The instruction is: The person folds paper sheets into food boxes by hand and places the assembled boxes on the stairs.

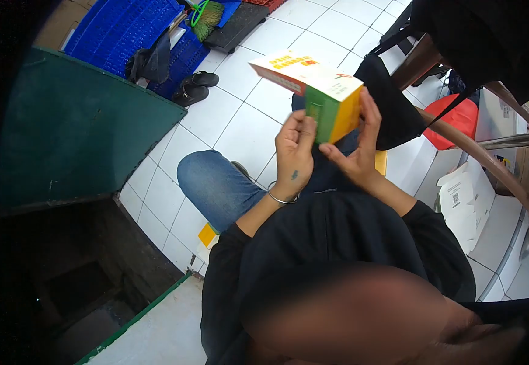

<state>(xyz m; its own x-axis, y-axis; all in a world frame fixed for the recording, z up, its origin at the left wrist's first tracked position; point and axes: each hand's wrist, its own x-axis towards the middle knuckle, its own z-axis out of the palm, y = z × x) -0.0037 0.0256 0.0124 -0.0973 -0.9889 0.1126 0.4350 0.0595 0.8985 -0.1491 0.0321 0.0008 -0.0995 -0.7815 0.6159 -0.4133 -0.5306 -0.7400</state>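
A cardboard box (328,112) with green, yellow and white faces is held up between my two hands, with a white printed flap standing out toward the left. My left hand (296,152) grips its green side near the lower left edge, thumb on the face. My right hand (361,149) holds the yellow side, its fingers up along the right edge and its thumb at the bottom corner. The inside of the box cannot be seen.
Blue crates (118,36) and black shoes (194,88) are at the upper left, beside a green panel (82,121). A dark opening lies below it. A chair frame (483,152), a black bag (383,103) and flattened white cardboard (457,201) are at the right.
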